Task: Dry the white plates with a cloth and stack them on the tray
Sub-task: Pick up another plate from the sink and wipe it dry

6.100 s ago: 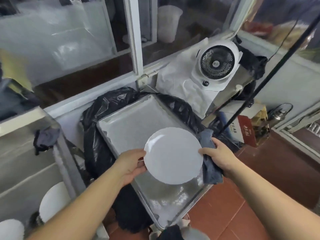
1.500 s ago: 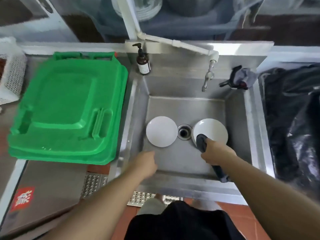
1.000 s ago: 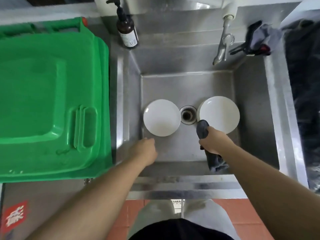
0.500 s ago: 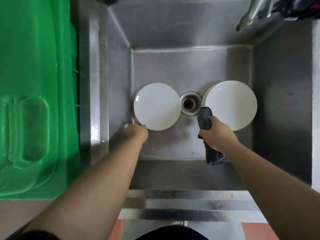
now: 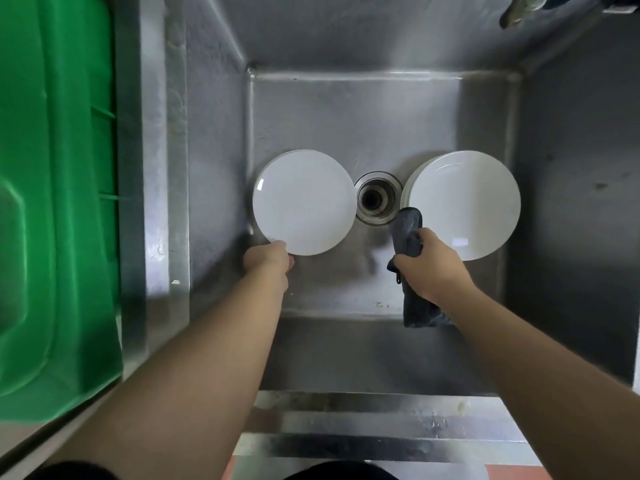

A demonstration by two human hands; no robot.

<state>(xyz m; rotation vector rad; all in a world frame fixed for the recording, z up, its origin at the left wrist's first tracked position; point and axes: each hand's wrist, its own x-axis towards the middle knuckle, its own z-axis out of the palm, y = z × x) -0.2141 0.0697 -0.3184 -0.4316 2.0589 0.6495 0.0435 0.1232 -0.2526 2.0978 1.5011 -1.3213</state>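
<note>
Two stacks of white plates lie in a steel sink [image 5: 214, 168], one on each side of the drain [image 5: 377, 199]. My left hand [image 5: 268, 261] grips the near edge of the top plate of the left stack [image 5: 304, 202], which looks slightly raised off the stack. My right hand [image 5: 427, 266] holds a dark grey cloth [image 5: 408, 237] bunched in its fist, just in front of the right stack of plates [image 5: 464, 202]; the cloth's tail hangs below my wrist. The tray is out of view.
A green plastic bin lid [image 5: 52, 202] lies on the counter left of the sink. The tap's spout [image 5: 519, 8] shows at the top right. The sink's front rim [image 5: 363, 420] runs under my forearms.
I have leaned closer to the sink. My left hand has reached the left stack and taken hold of the top plate's near edge. My right hand with the cloth has stayed beside the right stack.
</note>
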